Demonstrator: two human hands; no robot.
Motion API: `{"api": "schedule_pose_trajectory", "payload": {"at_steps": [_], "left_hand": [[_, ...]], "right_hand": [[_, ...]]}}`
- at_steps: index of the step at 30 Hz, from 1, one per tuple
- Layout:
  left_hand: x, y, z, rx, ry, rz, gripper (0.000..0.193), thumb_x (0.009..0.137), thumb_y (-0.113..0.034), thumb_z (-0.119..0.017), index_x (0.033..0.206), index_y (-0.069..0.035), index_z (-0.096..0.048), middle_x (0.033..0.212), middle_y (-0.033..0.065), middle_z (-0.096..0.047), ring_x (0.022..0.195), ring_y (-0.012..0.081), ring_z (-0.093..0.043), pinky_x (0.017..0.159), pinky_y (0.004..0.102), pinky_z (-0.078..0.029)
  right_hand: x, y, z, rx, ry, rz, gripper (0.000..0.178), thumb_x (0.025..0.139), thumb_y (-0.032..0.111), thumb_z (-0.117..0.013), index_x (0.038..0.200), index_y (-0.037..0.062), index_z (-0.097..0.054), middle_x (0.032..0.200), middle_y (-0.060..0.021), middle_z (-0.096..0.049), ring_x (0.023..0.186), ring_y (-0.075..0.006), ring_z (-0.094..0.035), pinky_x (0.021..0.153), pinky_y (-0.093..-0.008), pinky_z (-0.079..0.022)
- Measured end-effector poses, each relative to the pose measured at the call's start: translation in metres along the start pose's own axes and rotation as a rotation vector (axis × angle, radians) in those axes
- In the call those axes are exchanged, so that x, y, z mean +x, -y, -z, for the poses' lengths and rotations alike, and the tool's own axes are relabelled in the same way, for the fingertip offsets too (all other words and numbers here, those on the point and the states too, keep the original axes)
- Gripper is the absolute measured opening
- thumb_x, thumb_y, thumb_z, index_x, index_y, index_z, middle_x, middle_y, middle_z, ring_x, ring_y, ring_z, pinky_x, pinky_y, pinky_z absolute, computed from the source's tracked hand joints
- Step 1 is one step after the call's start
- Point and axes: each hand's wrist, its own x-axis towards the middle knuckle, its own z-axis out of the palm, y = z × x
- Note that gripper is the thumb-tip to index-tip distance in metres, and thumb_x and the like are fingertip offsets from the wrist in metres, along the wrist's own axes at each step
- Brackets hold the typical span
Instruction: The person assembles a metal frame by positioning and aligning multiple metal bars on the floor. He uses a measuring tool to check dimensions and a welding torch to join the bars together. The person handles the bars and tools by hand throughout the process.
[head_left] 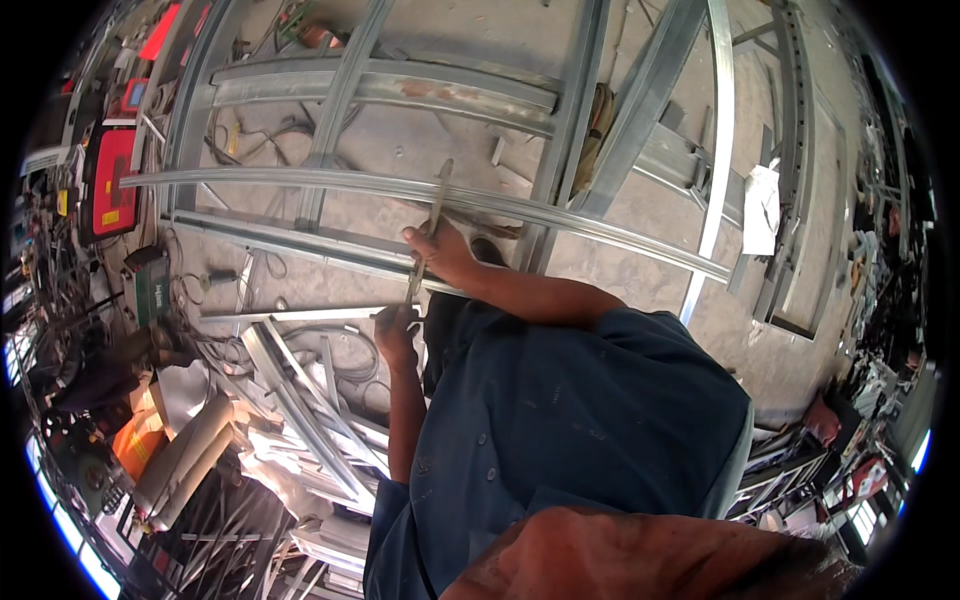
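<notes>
A long, narrow, flat metal piece that looks like a file (439, 196) runs slantwise in front of my body, its rounded tip pointing away from me. My right hand (446, 254) closes round its middle with the thumb to the left. Lower down, my left hand (397, 336) is closed at its near end; the exact grip is partly hidden. The far part of this piece crosses above a long silver metal channel (330, 180) that spans the view from left to right. A thin pale metal bar (290, 316) ends beside my left hand.
Welded-looking grey metal frames (345, 100) lie on the concrete floor ahead. A red case (115, 180) stands at the left, above a green box (152, 288). Loose metal profiles (300, 415) and cables (350, 350) lie near-left. A white paper (761, 210) rests at the right.
</notes>
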Motion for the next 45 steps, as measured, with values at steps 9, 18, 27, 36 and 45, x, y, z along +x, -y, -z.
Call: {"api": "schedule_pose_trajectory", "payload": {"at_steps": [9, 18, 27, 36, 45], "left_hand": [[-0.023, 0.019, 0.01, 0.414, 0.025, -0.378, 0.034, 0.085, 0.0, -0.062, 0.119, -0.002, -0.066, 0.116, 0.0164, -0.068, 0.106, 0.0254, -0.066, 0.087, 0.0348, -0.054], [0.0, 0.065, 0.015, -1.008, 0.455, 0.679, 0.02, 0.103, -0.021, -0.047, 0.106, -0.006, -0.06, 0.095, 0.0087, -0.062, 0.089, 0.0219, -0.06, 0.075, 0.0349, -0.05], [-0.022, 0.02, -0.011, 0.297, -0.124, -0.301, 0.021, 0.079, 0.004, -0.067, 0.099, 0.002, -0.063, 0.112, 0.0149, -0.068, 0.102, 0.0223, -0.066, 0.087, 0.034, -0.053], [-0.035, -0.013, -0.001, 1.045, 0.202, -0.379, 0.016, 0.085, -0.021, -0.07, 0.095, -0.01, -0.074, 0.117, 0.016, -0.069, 0.103, 0.0312, -0.068, 0.085, 0.0387, -0.054], [0.023, 0.138, 0.0, 0.568, 0.411, -0.362, 0.034, 0.096, -0.014, -0.052, 0.125, 0.003, -0.056, 0.101, 0.0145, -0.068, 0.084, 0.0219, -0.066, 0.073, 0.0309, -0.053]], "right_hand": [[-0.002, -0.001, 0.003, 0.025, 0.006, 0.009, 0.06, 0.09, 0.053, -0.067, 0.095, -0.0046, -0.053, 0.074, -0.0121, -0.064, 0.069, -0.022, -0.07, 0.062, -0.0339, -0.053], [-0.01, -0.007, 0.005, -0.008, 0.045, 0.024, 0.051, 0.095, 0.045, -0.064, 0.103, -0.0043, -0.054, 0.081, -0.0097, -0.063, 0.07, -0.0185, -0.068, 0.062, -0.0324, -0.054], [-0.01, -0.003, 0.006, 0.023, 0.06, 0.062, 0.048, 0.095, 0.041, -0.067, 0.104, -0.0043, -0.054, 0.081, -0.0082, -0.062, 0.068, -0.0167, -0.067, 0.059, -0.0317, -0.054], [-0.013, -0.005, 0.006, 0.09, 0.076, 0.029, 0.052, 0.094, 0.042, -0.069, 0.11, -0.0037, -0.051, 0.084, -0.0073, -0.062, 0.068, -0.0146, -0.066, 0.059, -0.03, -0.054], [-0.014, 0.001, 0.006, 0.07, 0.11, 0.013, 0.05, 0.094, 0.042, -0.069, 0.109, -0.0024, -0.053, 0.082, -0.0074, -0.061, 0.066, -0.015, -0.065, 0.059, -0.0304, -0.054]]}}
